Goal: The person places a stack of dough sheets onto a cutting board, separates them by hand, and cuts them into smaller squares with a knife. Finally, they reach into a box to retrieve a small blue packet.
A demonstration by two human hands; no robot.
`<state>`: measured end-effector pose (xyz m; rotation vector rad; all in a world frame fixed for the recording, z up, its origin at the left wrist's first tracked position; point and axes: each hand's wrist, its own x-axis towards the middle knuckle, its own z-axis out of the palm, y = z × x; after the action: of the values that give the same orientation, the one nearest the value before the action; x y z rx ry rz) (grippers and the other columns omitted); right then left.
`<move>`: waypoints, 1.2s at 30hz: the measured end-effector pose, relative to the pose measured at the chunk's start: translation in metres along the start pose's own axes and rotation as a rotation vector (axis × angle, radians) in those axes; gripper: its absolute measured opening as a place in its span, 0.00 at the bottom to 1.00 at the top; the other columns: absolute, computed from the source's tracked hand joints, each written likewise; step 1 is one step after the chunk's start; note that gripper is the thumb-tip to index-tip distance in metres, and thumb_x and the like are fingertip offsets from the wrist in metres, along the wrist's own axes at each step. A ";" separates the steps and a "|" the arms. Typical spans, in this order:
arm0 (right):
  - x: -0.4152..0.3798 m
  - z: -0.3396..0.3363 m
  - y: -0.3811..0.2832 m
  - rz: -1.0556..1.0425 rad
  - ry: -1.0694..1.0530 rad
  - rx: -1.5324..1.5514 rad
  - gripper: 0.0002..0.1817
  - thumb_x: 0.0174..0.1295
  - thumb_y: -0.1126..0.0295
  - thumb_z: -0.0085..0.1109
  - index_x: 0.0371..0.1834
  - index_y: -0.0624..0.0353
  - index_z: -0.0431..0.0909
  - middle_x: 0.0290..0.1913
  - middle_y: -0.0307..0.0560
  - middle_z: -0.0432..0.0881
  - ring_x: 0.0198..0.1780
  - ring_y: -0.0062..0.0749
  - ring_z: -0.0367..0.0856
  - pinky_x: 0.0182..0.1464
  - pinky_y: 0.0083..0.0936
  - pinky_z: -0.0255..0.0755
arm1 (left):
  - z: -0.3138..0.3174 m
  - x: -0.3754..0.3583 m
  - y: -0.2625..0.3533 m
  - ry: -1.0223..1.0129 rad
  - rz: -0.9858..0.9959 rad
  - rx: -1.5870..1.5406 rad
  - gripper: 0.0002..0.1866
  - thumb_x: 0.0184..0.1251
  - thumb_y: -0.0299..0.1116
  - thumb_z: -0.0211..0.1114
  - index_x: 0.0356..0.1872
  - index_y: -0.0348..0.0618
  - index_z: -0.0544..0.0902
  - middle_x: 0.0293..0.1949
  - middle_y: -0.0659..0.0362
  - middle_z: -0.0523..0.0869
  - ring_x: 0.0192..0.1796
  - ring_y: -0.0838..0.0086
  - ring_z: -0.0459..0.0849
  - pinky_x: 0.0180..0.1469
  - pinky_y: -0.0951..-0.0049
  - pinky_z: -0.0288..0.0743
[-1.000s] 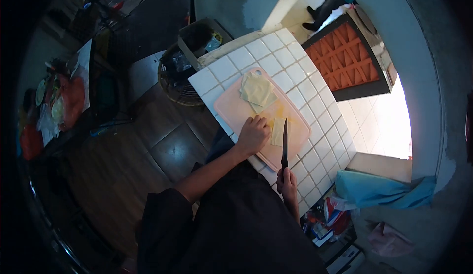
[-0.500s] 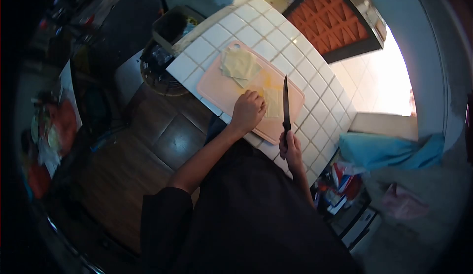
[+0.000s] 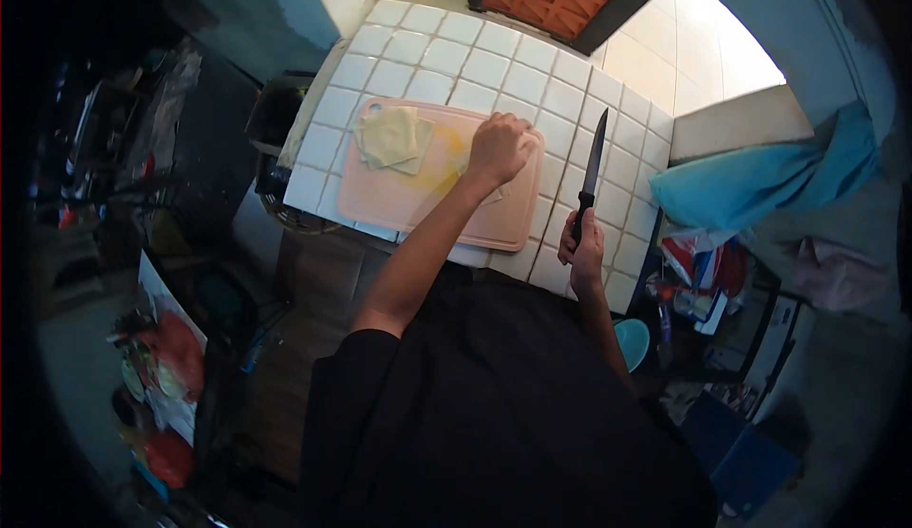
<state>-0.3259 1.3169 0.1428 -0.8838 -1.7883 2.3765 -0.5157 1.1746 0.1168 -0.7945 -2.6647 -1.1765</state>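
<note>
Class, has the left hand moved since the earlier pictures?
Yes: against the pink cutting board, the left hand has moved from the near edge to the far edge.

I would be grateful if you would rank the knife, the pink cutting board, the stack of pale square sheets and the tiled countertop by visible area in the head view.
1. Tiled countertop
2. Pink cutting board
3. Stack of pale square sheets
4. Knife, long but very narrow

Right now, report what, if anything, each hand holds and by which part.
The right hand grips the knife by its black handle. Whether the left hand, over the cutting board, holds anything cannot be told.
</note>
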 end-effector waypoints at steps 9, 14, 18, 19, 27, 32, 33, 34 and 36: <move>-0.008 -0.005 0.016 0.069 -0.071 -0.041 0.21 0.83 0.52 0.41 0.37 0.55 0.73 0.18 0.27 0.61 0.15 0.11 0.55 0.16 0.15 0.49 | -0.068 -0.059 -0.026 0.069 -0.192 0.098 0.11 0.62 0.34 0.70 0.43 0.40 0.88 0.41 0.53 0.85 0.49 0.57 0.82 0.55 0.60 0.77; -0.002 0.010 0.017 0.075 -0.197 -0.177 0.20 0.83 0.56 0.43 0.37 0.58 0.75 0.20 0.28 0.64 0.19 0.12 0.60 0.21 0.17 0.54 | -0.078 -0.084 -0.024 -0.032 -0.224 0.224 0.15 0.59 0.37 0.75 0.45 0.41 0.89 0.46 0.54 0.83 0.53 0.59 0.81 0.55 0.61 0.77; 0.006 0.016 0.016 0.061 -0.241 -0.228 0.20 0.82 0.57 0.44 0.36 0.59 0.75 0.20 0.28 0.63 0.21 0.12 0.59 0.23 0.18 0.54 | -0.072 -0.078 -0.020 0.007 -0.242 0.226 0.15 0.58 0.36 0.77 0.44 0.42 0.89 0.45 0.55 0.83 0.52 0.60 0.81 0.55 0.62 0.77; 0.007 0.017 0.014 0.061 -0.244 -0.232 0.20 0.82 0.57 0.44 0.36 0.59 0.75 0.20 0.28 0.63 0.21 0.12 0.59 0.23 0.18 0.54 | -0.071 -0.077 -0.021 -0.003 -0.237 0.230 0.14 0.58 0.36 0.77 0.43 0.42 0.89 0.44 0.56 0.83 0.52 0.60 0.81 0.54 0.62 0.77; 0.012 0.012 0.014 0.047 -0.216 -0.258 0.19 0.82 0.57 0.44 0.36 0.59 0.75 0.20 0.28 0.62 0.21 0.12 0.58 0.23 0.18 0.53 | -0.067 -0.075 -0.023 -0.014 -0.265 0.137 0.09 0.58 0.33 0.75 0.36 0.43 0.86 0.41 0.58 0.82 0.49 0.61 0.80 0.52 0.61 0.76; 0.013 0.030 0.020 0.030 -0.268 -0.185 0.18 0.81 0.59 0.47 0.37 0.60 0.75 0.23 0.28 0.64 0.22 0.13 0.61 0.25 0.19 0.57 | -0.063 -0.078 -0.025 -0.037 -0.314 -0.035 0.08 0.58 0.28 0.72 0.36 0.42 0.82 0.35 0.55 0.83 0.40 0.59 0.83 0.46 0.63 0.78; 0.016 0.036 0.022 -0.046 -0.270 -0.193 0.17 0.81 0.59 0.48 0.38 0.60 0.76 0.24 0.28 0.64 0.23 0.13 0.62 0.25 0.19 0.59 | -0.061 -0.079 -0.025 -0.033 -0.313 -0.034 0.08 0.58 0.28 0.72 0.36 0.42 0.82 0.35 0.55 0.83 0.40 0.59 0.83 0.46 0.63 0.78; 0.020 0.042 0.020 -0.049 -0.278 -0.194 0.17 0.81 0.59 0.48 0.38 0.60 0.76 0.24 0.28 0.64 0.23 0.13 0.62 0.25 0.19 0.59 | -0.059 -0.081 -0.023 0.000 -0.330 -0.096 0.08 0.58 0.28 0.71 0.37 0.41 0.82 0.33 0.55 0.83 0.39 0.60 0.83 0.45 0.62 0.78; 0.030 0.059 0.013 -0.152 -0.372 -0.296 0.15 0.80 0.61 0.49 0.47 0.62 0.78 0.25 0.29 0.65 0.24 0.14 0.65 0.27 0.19 0.63 | -0.058 -0.083 -0.021 0.063 -0.360 -0.136 0.08 0.59 0.27 0.70 0.38 0.41 0.81 0.32 0.55 0.83 0.38 0.61 0.84 0.44 0.62 0.78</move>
<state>-0.3741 1.2721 0.1289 -0.3113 -2.2900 2.3341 -0.4607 1.0868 0.1169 -0.2891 -2.7732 -1.4450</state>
